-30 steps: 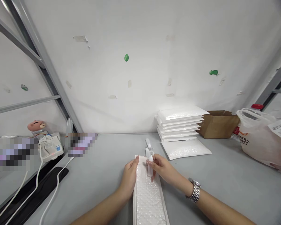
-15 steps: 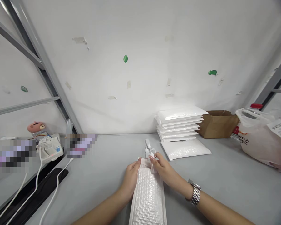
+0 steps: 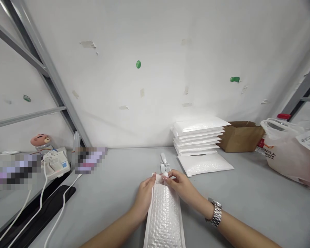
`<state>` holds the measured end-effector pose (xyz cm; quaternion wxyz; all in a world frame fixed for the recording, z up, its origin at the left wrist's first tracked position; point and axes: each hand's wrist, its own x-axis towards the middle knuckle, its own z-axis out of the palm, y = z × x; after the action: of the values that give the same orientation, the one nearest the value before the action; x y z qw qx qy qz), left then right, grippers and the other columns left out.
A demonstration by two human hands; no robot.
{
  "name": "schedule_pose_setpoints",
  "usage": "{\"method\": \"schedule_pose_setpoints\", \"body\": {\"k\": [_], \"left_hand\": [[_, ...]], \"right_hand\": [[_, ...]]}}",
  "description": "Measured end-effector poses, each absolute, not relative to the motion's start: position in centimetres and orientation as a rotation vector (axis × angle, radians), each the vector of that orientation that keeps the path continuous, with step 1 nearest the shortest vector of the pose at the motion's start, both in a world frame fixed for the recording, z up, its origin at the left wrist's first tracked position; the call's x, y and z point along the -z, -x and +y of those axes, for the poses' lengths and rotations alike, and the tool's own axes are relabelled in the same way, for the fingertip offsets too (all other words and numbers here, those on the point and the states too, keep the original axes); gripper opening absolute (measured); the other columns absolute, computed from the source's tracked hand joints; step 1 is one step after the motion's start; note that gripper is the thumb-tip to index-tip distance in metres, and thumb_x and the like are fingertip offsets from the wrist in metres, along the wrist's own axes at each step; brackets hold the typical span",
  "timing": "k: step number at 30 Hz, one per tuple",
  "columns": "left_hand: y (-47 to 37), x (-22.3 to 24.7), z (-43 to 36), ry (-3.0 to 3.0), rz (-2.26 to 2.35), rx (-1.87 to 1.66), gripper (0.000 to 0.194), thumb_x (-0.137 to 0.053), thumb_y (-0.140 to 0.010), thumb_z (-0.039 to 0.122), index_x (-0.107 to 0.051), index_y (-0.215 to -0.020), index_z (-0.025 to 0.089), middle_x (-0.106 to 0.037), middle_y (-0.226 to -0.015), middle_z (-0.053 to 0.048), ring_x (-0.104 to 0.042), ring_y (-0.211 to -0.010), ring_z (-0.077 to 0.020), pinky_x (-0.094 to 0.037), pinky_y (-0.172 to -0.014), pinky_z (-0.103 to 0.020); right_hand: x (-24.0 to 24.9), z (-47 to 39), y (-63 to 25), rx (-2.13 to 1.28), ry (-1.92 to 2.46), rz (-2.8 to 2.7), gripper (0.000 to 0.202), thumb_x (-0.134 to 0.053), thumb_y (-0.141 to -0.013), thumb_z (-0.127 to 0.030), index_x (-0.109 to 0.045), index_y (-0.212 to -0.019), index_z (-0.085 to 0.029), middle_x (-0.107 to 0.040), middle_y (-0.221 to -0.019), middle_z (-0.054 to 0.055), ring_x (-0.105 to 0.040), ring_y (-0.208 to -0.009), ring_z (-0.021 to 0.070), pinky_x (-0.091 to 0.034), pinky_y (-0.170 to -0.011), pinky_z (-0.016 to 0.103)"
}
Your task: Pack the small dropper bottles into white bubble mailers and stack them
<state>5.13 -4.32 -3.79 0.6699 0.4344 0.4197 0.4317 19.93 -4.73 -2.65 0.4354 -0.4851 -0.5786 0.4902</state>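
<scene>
A white bubble mailer lies lengthwise at the front middle of the grey table, its open end facing away. My left hand is closed on the left edge of that end. At its right corner my right hand is closed, thumb and fingers at the mailer's mouth. Just beyond the fingers is a small white item with a looped cord; whether the right fingers touch it is unclear. What lies inside the mailer is hidden.
A stack of white mailers stands at the back, one mailer in front. Right of it are a brown paper box and a plastic bag. Cables, a black strip and a white device lie left.
My right hand has shifted slightly left and down at the mailer's opening. The clear strip seen at its fingertips before is now mostly hidden. My left hand stays in place.
</scene>
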Motion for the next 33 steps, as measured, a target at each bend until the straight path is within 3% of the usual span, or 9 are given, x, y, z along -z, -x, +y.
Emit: {"method": "schedule_pose_setpoints", "body": {"k": [4, 7, 9, 13, 18, 21, 25, 28, 33], "left_hand": [[-5.0, 3.8, -4.3, -0.982, 0.898, -0.984, 0.045, -0.053, -0.075, 0.049, -0.065, -0.099, 0.013, -0.069, -0.081, -0.007, -0.062, -0.075, -0.0228, -0.044, -0.074, -0.033], [-5.0, 3.9, -4.4, -0.976, 0.906, -0.971, 0.045, -0.052, -0.075, 0.049, -0.065, -0.099, 0.013, -0.069, -0.082, -0.007, -0.062, -0.076, -0.0235, -0.044, -0.074, -0.033], [-5.0, 3.9, -4.4, -0.972, 0.917, -0.973, 0.044, -0.053, -0.075, 0.049, -0.065, -0.099, 0.014, -0.069, -0.082, -0.007, -0.062, -0.078, -0.0238, -0.044, -0.074, -0.033], [-5.1, 3.9, -4.2, -0.97, 0.938, -1.003, 0.045, -0.055, -0.074, 0.049, -0.066, -0.097, 0.012, -0.069, -0.084, -0.008, -0.061, -0.085, -0.0251, -0.044, -0.074, -0.032], [-5.0, 3.8, -4.0, -0.975, 0.976, -0.996, 0.048, -0.055, -0.072, 0.053, -0.067, -0.09, 0.011, -0.069, -0.079, -0.009, -0.062, -0.075, -0.0239, -0.044, -0.071, -0.033], [-4.9, 3.9, -3.9, -0.982, 0.973, -1.009, 0.049, -0.056, -0.071, 0.053, -0.066, -0.094, 0.011, -0.069, -0.084, -0.009, -0.062, -0.08, -0.0241, -0.043, -0.078, -0.033], [-4.8, 4.1, -3.8, -0.963, 0.975, -1.021, 0.049, -0.056, -0.071, 0.053, -0.066, -0.094, 0.011, -0.069, -0.084, -0.009, -0.062, -0.082, -0.0247, -0.042, -0.08, -0.034], [-4.8, 4.2, -3.7, -0.944, 0.951, -1.007, 0.048, -0.058, -0.069, 0.053, -0.067, -0.091, 0.011, -0.069, -0.08, -0.009, -0.062, -0.078, -0.0241, -0.043, -0.077, -0.033], [-4.7, 4.0, -3.5, -0.912, 0.984, -1.014, 0.045, -0.059, -0.068, 0.052, -0.067, -0.085, 0.011, -0.068, -0.072, -0.006, -0.061, -0.07, -0.0215, -0.042, -0.071, -0.031]], "right_hand": [[2.6, -4.5, -20.1, -1.243, 1.206, -1.438, 0.034, -0.06, -0.07, -0.051, -0.055, -0.07, -0.017, -0.043, -0.056, -0.005, -0.04, -0.053, 0.0101, -0.031, -0.052, 0.024], [2.5, -4.6, -20.3, -1.223, 1.171, -1.418, 0.044, -0.061, -0.071, -0.049, -0.052, -0.104, -0.021, -0.04, -0.055, -0.008, -0.04, -0.052, 0.0101, -0.031, -0.051, 0.023], [2.4, -4.8, -20.3, -1.203, 1.159, -1.445, 0.049, -0.059, -0.073, -0.048, -0.046, -0.114, -0.024, -0.043, -0.058, -0.007, -0.042, -0.054, 0.011, -0.033, -0.053, 0.024], [2.4, -4.9, -20.2, -1.153, 1.165, -1.509, 0.037, -0.058, -0.074, -0.046, -0.053, -0.103, -0.023, -0.048, -0.065, -0.004, -0.046, -0.06, 0.0117, -0.036, -0.057, 0.025], [3.4, -4.2, -20.4, -1.138, 1.214, -1.519, 0.025, -0.052, -0.079, -0.042, -0.061, -0.088, -0.021, -0.046, -0.061, -0.004, -0.044, -0.059, 0.0115, -0.034, -0.055, 0.024], [3.6, -4.0, -20.3, -1.21, 1.204, -1.565, 0.029, -0.051, -0.079, -0.044, -0.06, -0.071, -0.017, -0.046, -0.06, -0.003, -0.042, -0.059, 0.0109, -0.032, -0.055, 0.024], [2.9, -4.6, -20.1, -1.215, 1.265, -1.729, 0.045, -0.046, -0.08, -0.052, -0.045, -0.051, -0.016, -0.032, -0.053, -0.005, -0.028, -0.051, 0.0083, -0.024, -0.048, 0.023], [2.4, -5.0, -20.1, -1.194, 1.27, -1.823, 0.048, -0.042, -0.082, -0.053, -0.043, -0.051, -0.016, -0.039, -0.061, -0.003, -0.034, -0.054, 0.0088, -0.029, -0.051, 0.023], [2.6, -4.6, -20.6, -0.887, 1.254, -1.849, 0.043, -0.034, -0.088, -0.047, -0.063, -0.073, -0.018, -0.05, -0.079, 0.003, -0.051, -0.075, 0.0147, -0.041, -0.072, 0.028]]}}
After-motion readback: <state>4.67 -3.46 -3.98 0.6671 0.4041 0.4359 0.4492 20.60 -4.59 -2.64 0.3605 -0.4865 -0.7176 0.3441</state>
